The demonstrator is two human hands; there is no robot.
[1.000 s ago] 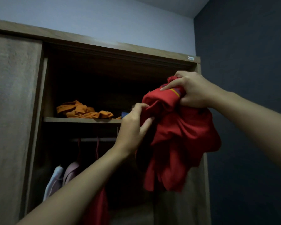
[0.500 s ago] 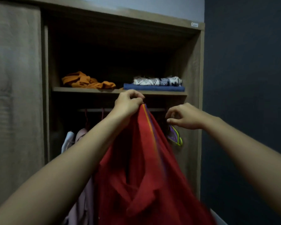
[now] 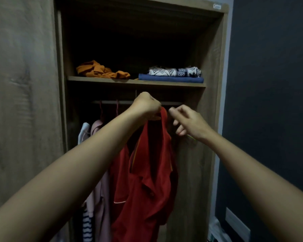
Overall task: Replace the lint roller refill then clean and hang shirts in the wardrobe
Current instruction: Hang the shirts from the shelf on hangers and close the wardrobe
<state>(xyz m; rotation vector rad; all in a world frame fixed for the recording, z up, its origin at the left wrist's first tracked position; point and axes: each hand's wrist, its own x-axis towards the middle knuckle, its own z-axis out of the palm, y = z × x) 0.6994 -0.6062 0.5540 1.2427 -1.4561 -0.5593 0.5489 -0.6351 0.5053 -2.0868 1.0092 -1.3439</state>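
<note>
I am reaching both bare arms up into the open wardrobe [image 3: 215,70], and my left hand [image 3: 146,106] is closing into a fist around the top of the red shirt [image 3: 150,172], fingers clamped together on the bunched fabric just below the hanging rail [image 3: 124,102]. The shirt is hanging straight down from that grip, its collar and placket drooping open toward me, with a thin striped trim running down one edge. I cannot tell whether a hanger is inside it or hooked over the rail; my fist is covering that spot. My right hand [image 3: 189,122] is hovering just beside the shirt's top, to its right, fingers loosely curled and slightly apart, holding nothing that I can make out; the thumb and forefinger are pointing toward the fabric without touching it. Another red garment [image 3: 120,165] is hanging just behind and left of the shirt, and further left a pale pink garment [image 3: 98,126] and a white one [image 3: 83,130] are hanging from the same rail on thin hooks, with a striped piece [image 3: 87,226] showing low down. Above the rail, the shelf [image 3: 101,79] is carrying a crumpled orange cloth [image 3: 100,70] on the left and, on the right, a patterned black-and-white fold [image 3: 175,72] lying on top of a folded blue piece [image 3: 171,79]. The sliding door [image 3: 21,102] is filling the left of my view, and a dark wall [image 3: 273,84] the right.
</note>
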